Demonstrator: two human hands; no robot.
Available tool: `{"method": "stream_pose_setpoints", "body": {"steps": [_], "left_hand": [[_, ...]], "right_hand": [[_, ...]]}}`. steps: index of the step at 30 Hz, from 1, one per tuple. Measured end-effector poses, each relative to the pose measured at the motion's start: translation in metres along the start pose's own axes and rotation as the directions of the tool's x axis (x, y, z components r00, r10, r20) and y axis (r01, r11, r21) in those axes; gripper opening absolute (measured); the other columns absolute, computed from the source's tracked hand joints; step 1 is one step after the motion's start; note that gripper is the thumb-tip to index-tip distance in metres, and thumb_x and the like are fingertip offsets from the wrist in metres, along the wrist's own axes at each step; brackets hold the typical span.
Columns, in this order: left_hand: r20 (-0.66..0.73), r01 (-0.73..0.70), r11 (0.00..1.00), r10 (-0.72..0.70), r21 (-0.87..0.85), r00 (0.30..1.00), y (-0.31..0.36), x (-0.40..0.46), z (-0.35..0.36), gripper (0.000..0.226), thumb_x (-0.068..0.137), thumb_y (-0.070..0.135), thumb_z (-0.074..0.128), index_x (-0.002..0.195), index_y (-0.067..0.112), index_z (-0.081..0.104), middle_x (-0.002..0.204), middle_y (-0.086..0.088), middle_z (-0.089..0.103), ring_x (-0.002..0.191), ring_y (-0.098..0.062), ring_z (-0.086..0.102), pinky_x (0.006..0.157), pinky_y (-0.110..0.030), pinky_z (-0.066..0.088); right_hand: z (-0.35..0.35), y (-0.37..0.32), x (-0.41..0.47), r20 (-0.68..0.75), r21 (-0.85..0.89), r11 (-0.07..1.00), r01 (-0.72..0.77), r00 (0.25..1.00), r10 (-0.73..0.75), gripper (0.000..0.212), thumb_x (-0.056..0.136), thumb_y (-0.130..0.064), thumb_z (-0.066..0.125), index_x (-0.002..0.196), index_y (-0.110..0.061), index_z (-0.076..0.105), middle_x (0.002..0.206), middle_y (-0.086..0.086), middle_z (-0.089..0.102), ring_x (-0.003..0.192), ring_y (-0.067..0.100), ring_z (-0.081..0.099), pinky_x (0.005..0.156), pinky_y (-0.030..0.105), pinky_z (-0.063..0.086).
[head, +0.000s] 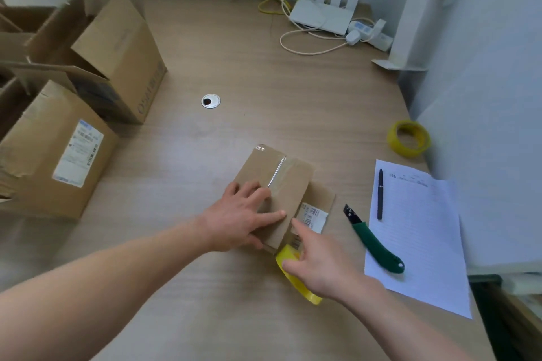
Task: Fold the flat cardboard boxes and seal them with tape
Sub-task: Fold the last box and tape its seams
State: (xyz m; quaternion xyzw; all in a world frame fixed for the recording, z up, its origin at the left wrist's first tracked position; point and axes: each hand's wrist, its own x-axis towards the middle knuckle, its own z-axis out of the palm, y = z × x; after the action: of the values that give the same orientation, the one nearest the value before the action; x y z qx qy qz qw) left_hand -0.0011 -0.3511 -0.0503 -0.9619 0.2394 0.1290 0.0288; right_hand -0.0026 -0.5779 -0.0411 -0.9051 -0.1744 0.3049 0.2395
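A small folded cardboard box (281,182) stands on the wooden table (234,67), a strip of clear tape running along its top seam. My left hand (240,214) presses flat on the near part of the box top, fingers straight. My right hand (319,264) grips a yellow tape roll (296,275) just in front of the box's near right corner, its index finger stretched toward the box edge. A white shipping label (312,215) shows on the box's right side.
A green utility knife (372,239) and a black pen (380,193) lie on a lined paper sheet (422,231) at right. A second yellow tape roll (408,138) sits farther right. Larger open cardboard boxes (58,141) crowd the left. A router (322,14) and cables lie at the back.
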Motion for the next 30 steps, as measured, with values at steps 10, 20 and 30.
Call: {"method": "stream_pose_setpoints", "body": {"steps": [10,20,30], "left_hand": [[0.286,0.233,-0.201,-0.857,-0.952,0.429,0.138,-0.039,0.02,0.026,0.079,0.022,0.077,0.1,0.028,0.063,0.101,-0.001,0.065,0.081,-0.011,0.062,0.067,-0.021,0.047],[0.656,-0.215,-0.902,-0.422,-0.375,0.626,0.158,-0.004,0.006,0.019,0.092,0.016,0.057,0.107,0.007,0.062,0.082,-0.019,0.072,0.066,-0.03,0.071,0.055,-0.038,0.057],[0.724,-0.268,-0.858,-0.513,-0.438,0.461,0.16,0.01,0.011,0.023,0.09,0.009,0.059,0.111,0.016,0.054,0.075,-0.011,0.066,0.057,-0.022,0.064,0.056,-0.033,0.052]], "right_hand": [[0.016,0.004,0.0,-0.072,0.233,0.972,0.017,0.997,-0.001,0.089,0.073,-0.058,0.059,0.153,-0.04,0.022,0.063,-0.006,0.057,0.071,0.007,0.059,0.066,0.03,0.048],[0.0,0.025,-0.003,0.077,-0.007,0.994,0.105,0.992,-0.105,0.062,0.096,-0.067,0.023,0.153,-0.043,0.016,0.138,-0.012,0.055,0.13,0.019,0.049,0.103,0.038,0.041],[-0.003,0.017,0.012,-0.117,0.031,0.99,0.141,0.984,-0.136,0.077,0.082,-0.065,0.039,0.151,-0.048,0.008,0.115,-0.007,0.055,0.105,0.016,0.055,0.086,0.039,0.047]]}}
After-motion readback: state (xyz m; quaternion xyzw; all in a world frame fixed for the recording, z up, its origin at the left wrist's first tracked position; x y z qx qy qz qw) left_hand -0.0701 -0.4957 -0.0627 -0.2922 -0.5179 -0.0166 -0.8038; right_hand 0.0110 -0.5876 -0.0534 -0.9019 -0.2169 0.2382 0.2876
